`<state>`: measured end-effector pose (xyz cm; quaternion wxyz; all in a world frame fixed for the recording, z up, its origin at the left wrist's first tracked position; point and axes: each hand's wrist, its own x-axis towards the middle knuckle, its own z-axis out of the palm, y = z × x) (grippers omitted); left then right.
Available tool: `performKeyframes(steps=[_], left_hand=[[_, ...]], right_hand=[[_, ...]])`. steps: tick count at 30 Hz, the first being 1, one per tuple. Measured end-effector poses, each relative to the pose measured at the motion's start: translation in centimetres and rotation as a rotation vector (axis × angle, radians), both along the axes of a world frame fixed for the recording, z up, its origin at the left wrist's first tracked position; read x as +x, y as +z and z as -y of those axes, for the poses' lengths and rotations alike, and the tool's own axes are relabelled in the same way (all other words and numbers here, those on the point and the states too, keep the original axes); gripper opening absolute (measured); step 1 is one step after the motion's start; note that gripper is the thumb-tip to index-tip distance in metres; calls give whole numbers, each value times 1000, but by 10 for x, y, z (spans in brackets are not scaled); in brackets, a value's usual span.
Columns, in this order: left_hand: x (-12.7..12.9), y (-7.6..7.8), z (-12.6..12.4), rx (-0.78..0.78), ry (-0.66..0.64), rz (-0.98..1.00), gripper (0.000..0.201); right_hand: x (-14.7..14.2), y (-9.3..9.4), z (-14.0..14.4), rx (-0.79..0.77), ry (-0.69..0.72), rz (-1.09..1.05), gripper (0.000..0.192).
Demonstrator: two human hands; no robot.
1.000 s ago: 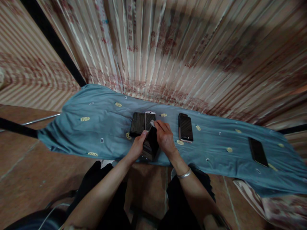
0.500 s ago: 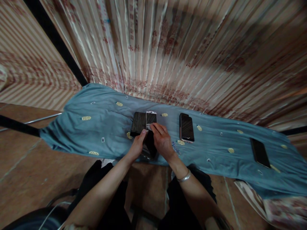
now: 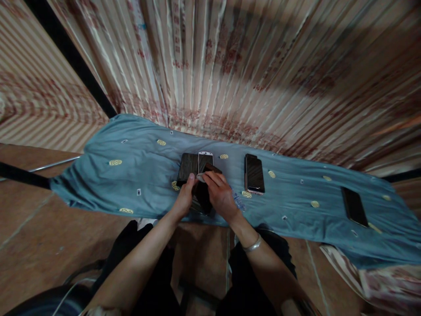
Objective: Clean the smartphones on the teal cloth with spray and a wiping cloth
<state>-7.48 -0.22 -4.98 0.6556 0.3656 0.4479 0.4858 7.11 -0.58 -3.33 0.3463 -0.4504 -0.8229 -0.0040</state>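
Note:
My left hand (image 3: 184, 198) and my right hand (image 3: 219, 195) meet at the near edge of a blue cloth (image 3: 138, 166). Between them is a dark phone (image 3: 202, 196), tilted, its top corner showing above my right fingers. My left hand grips its left side, thumb on top. My right fingers pinch a small white wipe (image 3: 200, 177) against the phone's upper end. Just beyond my fingers lies a white-framed phone (image 3: 205, 157), with a dark flat phone (image 3: 187, 165) beside it on the left.
A phone with a rose-gold edge (image 3: 254, 174) lies right of my hands, and a black phone (image 3: 354, 206) far right on the cloth. A striped curtain (image 3: 230, 66) hangs behind. A metal bar (image 3: 52, 164) and brown floor (image 3: 49, 245) are at left.
My right hand pulled back from the white-framed phone's screen toward the dark phone. The dark phone was lifted and tilted between both hands, and my left thumb moved onto it.

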Motion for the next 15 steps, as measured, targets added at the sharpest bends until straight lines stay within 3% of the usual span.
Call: performKeyframes(steps=[6,15], left_hand=[[1,6,6,-21,-74,59,73],[-4,5,0,-32,39,10,76]], right_hand=[[13,-2,-12,-17,-103,-28,45],[-13,1,12,-45,29,42,44]])
